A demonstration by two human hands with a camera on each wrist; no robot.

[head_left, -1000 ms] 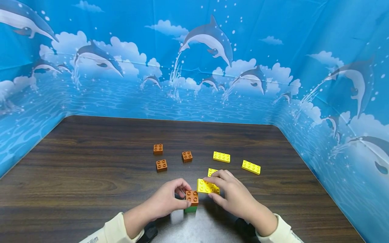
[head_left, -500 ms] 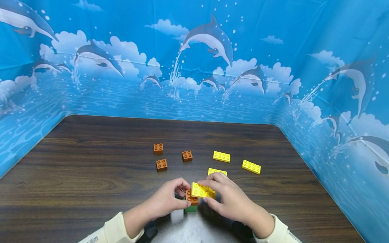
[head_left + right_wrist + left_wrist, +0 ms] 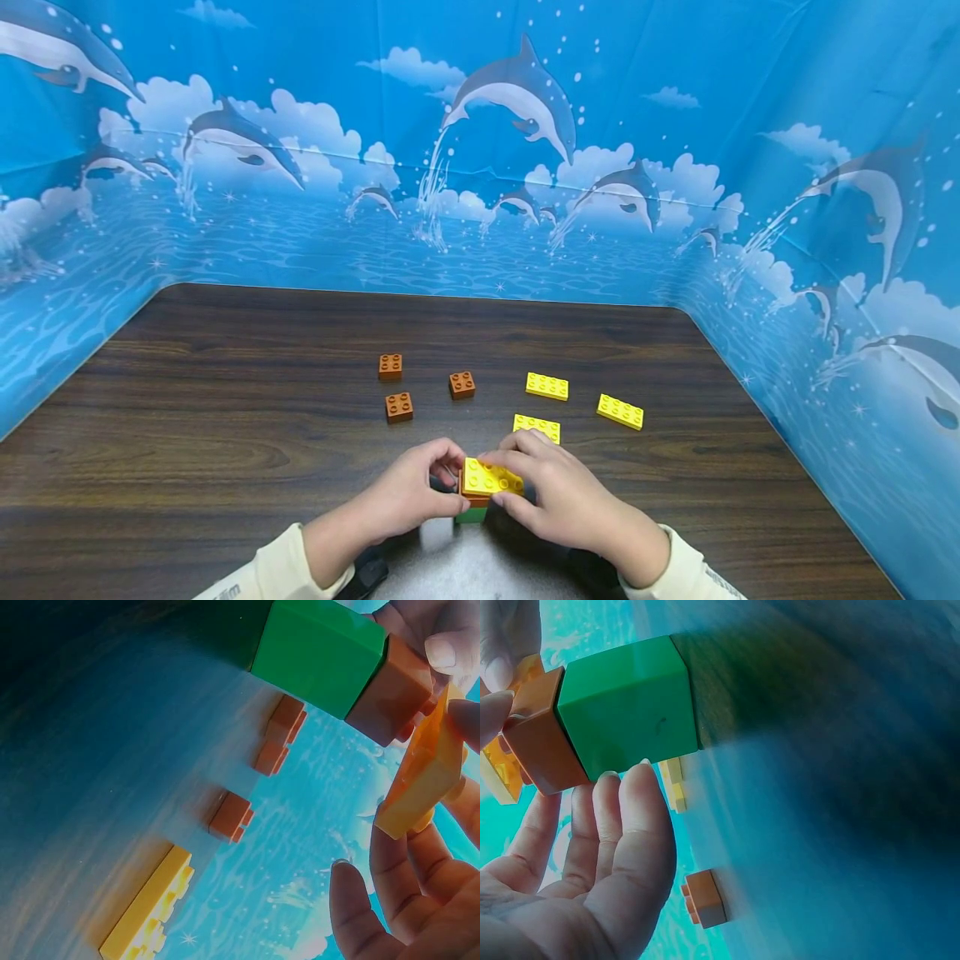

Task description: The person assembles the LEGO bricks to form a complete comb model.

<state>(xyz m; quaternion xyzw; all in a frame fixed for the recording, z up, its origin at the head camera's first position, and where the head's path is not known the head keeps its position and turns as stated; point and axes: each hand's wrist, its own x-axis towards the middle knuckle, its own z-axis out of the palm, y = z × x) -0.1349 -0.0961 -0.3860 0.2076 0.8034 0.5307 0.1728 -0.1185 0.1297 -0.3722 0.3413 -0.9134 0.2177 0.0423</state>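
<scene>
On the table a green block stands with an orange-brown brick stacked on top. My left hand grips this stack from the left, thumb at the near side of the brown brick and fingers round the far side. With thumb and fingers my right hand pinches a yellow eight-stud brick over the brown one. In the right wrist view it tilts, one end right at the brown studs and the other jutting out to the right. Most of the brown brick's top is hidden under it in the head view.
Three loose brown bricks lie beyond the left hand, one of them nearest. Three yellow bricks lie farther right, including one just behind the right hand's fingers. A blue dolphin-printed curtain borders the dark wooden table.
My right hand has carried the yellow brick left and slightly down, from beside the stack to over the brown brick. The left hand has stayed in place on the stack.
</scene>
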